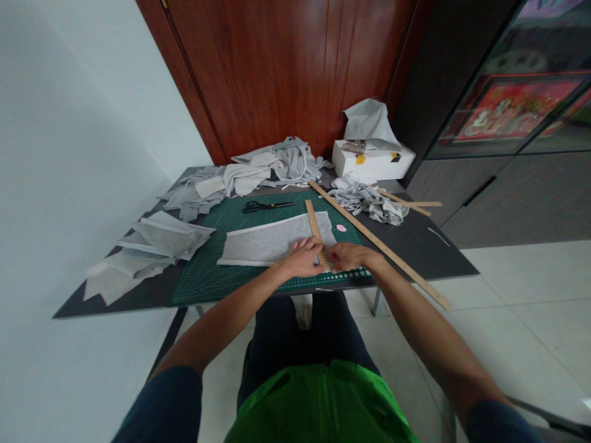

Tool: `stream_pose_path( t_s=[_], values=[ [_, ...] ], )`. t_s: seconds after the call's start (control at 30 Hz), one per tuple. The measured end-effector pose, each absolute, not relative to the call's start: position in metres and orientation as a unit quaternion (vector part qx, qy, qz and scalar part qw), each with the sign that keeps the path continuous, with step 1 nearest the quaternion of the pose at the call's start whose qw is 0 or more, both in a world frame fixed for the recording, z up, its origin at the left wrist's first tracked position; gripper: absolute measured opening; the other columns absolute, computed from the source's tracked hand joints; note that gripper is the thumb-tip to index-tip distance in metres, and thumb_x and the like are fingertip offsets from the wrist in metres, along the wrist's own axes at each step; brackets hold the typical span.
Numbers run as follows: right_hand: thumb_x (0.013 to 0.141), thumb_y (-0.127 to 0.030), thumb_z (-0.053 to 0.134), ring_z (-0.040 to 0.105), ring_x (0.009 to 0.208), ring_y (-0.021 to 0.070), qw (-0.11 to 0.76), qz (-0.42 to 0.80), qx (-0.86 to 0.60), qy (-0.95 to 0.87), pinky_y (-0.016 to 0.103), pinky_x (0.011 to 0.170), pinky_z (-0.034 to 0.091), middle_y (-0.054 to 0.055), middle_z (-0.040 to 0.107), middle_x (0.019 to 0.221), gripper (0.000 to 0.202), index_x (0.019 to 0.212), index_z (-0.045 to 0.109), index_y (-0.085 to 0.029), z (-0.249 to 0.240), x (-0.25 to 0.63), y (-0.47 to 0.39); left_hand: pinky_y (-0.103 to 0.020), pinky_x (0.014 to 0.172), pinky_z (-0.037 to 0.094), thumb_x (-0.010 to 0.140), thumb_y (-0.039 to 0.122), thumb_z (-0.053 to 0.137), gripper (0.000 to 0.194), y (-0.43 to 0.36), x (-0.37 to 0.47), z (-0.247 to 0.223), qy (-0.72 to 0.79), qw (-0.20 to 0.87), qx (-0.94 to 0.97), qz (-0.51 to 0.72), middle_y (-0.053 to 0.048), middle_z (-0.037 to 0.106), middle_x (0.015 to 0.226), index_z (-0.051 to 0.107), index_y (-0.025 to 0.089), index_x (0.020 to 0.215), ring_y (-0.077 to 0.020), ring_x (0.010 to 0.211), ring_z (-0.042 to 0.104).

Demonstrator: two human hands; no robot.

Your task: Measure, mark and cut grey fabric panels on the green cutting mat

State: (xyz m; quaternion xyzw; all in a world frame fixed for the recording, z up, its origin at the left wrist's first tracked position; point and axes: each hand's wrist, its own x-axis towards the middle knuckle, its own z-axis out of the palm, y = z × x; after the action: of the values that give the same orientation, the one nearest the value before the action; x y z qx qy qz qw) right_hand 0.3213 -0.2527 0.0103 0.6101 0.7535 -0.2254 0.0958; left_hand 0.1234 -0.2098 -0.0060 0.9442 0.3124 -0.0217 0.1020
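I see my left hand (303,257) pressing flat, fingers a bit apart, on the short tan wooden ruler (313,221) and the light grey cloth piece (263,241) under it. My right hand (347,256) is curled at the cloth's right end; I can't tell if it pinches anything. The cloth lies on the green grid mat (198,277), near the front edge of the dark grey tabletop (427,249). Bare mat shows left of the cloth, and the black scissors (268,207) lie just behind it.
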Motion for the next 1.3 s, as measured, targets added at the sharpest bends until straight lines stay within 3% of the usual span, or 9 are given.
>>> stream_pose_path(
  t_s=[0.27,0.57,0.8,0.97,1.1,1.3],
  values=[
    [0.093,-0.024,0.066,0.071,0.096,0.0206,0.082,-0.238,0.606,0.755,0.024,0.072,0.044,0.006,0.077,0.102,0.009,0.097,0.073,-0.020,0.018,0.321,-0.258,-0.054,0.118,0.036,0.094,0.057,0.057,0.072,-0.212,0.124,-0.006,0.315,0.102,0.943,-0.017,-0.019,0.037,0.167,0.048,0.017,0.153,-0.0393,0.152,0.036],
    [0.079,-0.028,0.083,0.070,0.105,0.0245,0.099,-0.228,0.603,0.758,0.026,0.077,0.048,0.007,0.075,0.113,0.027,0.102,0.071,-0.022,0.013,0.323,-0.254,-0.054,0.119,0.034,0.093,0.061,0.059,0.075,-0.207,0.121,-0.014,0.312,0.111,0.944,-0.002,-0.016,0.036,0.168,0.047,0.021,0.155,-0.0382,0.152,0.035],
    [0.085,-0.004,0.063,0.071,0.096,0.0190,0.036,-0.269,0.621,0.735,0.022,0.077,0.048,0.006,0.077,0.105,0.026,0.104,0.073,-0.019,0.023,0.336,-0.255,-0.056,0.118,0.033,0.091,0.062,0.063,0.076,-0.209,0.120,-0.012,0.318,0.123,0.940,0.008,-0.015,0.036,0.169,0.048,0.025,0.156,-0.0388,0.152,0.034],
    [0.096,-0.013,0.061,0.070,0.094,0.0178,-0.007,-0.218,0.678,0.702,0.022,0.076,0.046,0.008,0.077,0.106,0.016,0.107,0.072,-0.016,0.020,0.336,-0.250,-0.054,0.118,0.034,0.089,0.065,0.064,0.077,-0.209,0.121,-0.012,0.318,0.121,0.940,0.014,-0.011,0.039,0.168,0.049,0.029,0.155,-0.0382,0.151,0.036],
    [0.094,-0.020,0.067,0.071,0.096,0.0184,-0.006,-0.215,0.686,0.695,0.022,0.076,0.046,0.007,0.077,0.105,0.015,0.108,0.071,-0.016,0.012,0.331,-0.245,-0.054,0.117,0.035,0.089,0.067,0.064,0.077,-0.208,0.120,-0.014,0.312,0.118,0.942,0.015,-0.011,0.039,0.169,0.049,0.030,0.156,-0.0383,0.151,0.035],
    [0.079,-0.026,0.084,0.067,0.111,0.0245,0.035,-0.242,0.629,0.738,0.027,0.088,0.049,0.011,0.070,0.124,0.048,0.123,0.065,-0.017,0.018,0.338,-0.253,-0.054,0.117,0.034,0.089,0.067,0.063,0.079,-0.205,0.122,-0.015,0.307,0.115,0.945,0.011,-0.012,0.037,0.169,0.048,0.029,0.157,-0.0384,0.150,0.037]
  ],
)
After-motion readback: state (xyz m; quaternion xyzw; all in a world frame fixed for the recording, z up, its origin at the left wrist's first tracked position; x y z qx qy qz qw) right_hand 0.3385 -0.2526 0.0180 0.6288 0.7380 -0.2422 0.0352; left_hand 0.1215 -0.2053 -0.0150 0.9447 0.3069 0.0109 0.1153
